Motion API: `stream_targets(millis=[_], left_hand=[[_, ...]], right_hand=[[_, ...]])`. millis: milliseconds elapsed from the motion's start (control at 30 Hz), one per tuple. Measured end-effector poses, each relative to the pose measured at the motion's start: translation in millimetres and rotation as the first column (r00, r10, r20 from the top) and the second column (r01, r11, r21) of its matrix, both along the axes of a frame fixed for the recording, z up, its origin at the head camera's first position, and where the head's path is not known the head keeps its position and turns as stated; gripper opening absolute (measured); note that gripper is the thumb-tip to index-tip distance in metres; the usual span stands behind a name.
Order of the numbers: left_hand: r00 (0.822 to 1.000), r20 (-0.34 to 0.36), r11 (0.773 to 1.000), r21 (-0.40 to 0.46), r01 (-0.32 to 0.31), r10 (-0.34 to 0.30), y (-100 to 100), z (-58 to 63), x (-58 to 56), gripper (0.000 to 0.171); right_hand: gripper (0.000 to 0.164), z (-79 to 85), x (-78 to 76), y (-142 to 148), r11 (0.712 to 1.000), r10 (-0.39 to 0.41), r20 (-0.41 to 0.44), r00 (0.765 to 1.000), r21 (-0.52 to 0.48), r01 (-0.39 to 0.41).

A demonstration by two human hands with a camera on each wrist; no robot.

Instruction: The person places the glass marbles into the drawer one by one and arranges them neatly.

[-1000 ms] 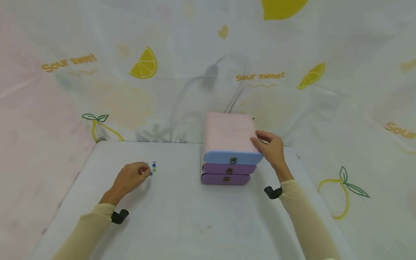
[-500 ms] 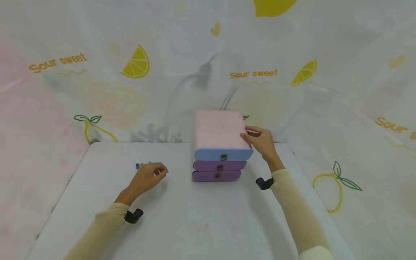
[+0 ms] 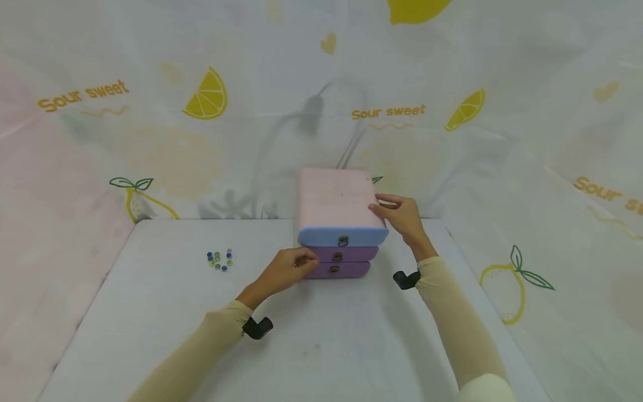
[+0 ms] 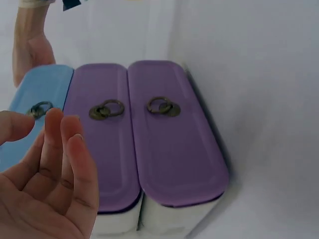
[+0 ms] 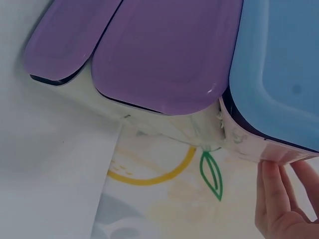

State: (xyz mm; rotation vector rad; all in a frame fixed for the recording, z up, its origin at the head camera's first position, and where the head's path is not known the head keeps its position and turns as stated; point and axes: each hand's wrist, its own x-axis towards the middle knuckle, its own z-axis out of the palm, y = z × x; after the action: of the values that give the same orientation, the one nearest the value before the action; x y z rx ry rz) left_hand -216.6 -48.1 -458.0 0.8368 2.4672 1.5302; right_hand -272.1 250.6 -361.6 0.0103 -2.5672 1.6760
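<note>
At the drawer cabinet [image 3: 337,196], the left hand [image 3: 284,270] arrives from the glass beads [image 3: 217,258], fingers loosely curled, visibly empty; the right hand [image 3: 404,219], fingers extended, touches the cabinet's side; work apparently shifts here.

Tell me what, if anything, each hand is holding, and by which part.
No object shows in the left hand. The right hand touches the right side of the pink top drawer casing, but no grip round it is visible.

"Sour sweet" lettering [image 3: 388,112] | orange; twice whole, once cut off | on backdrop [image 3: 271,61]
</note>
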Motion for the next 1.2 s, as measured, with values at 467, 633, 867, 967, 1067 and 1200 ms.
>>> stream_targets(millis=[467,633,867,967,1067,1200], left_hand=[[0.918,0.385,0.887,0.388,-0.251,0.092,65.4,-1.7,13.3,0.042],[0.888,0.450,0.839,0.445,-0.313,0.092,76.1,1.9,16.5,0.039],[0.879,0.473,0.818,0.481,-0.316,0.061,90.0,10.4,13.3,0.038],[0.873,0.486,0.793,0.516,-0.325,0.042,93.2,11.2,13.3,0.037],[0.861,0.506,0.755,0.546,-0.364,0.049,93.5,9.5,14.4,0.034],[0.862,0.506,0.671,0.625,-0.400,0.042,93.1,6.1,12.1,0.030]], right_hand=[[0.050,-5.1,-1.0,0.4,1.000,-0.008,-0.035,0.999,0.008,0.009],[0.048,-5.3,-1.1,0.6,1.000,-0.008,-0.044,0.999,0.001,0.008],[0.048,-5.9,-2.5,1.3,1.000,-0.013,-0.062,0.998,-0.007,0.013],[0.048,-6.8,-2.0,0.0,1.000,-0.014,-0.064,0.998,-0.006,0.013],[0.048,-7.8,-1.7,-0.3,1.000,-0.007,-0.064,0.998,-0.009,0.006],[0.047,-8.5,-1.9,2.5,1.000,-0.006,-0.074,0.997,-0.018,0.005]])
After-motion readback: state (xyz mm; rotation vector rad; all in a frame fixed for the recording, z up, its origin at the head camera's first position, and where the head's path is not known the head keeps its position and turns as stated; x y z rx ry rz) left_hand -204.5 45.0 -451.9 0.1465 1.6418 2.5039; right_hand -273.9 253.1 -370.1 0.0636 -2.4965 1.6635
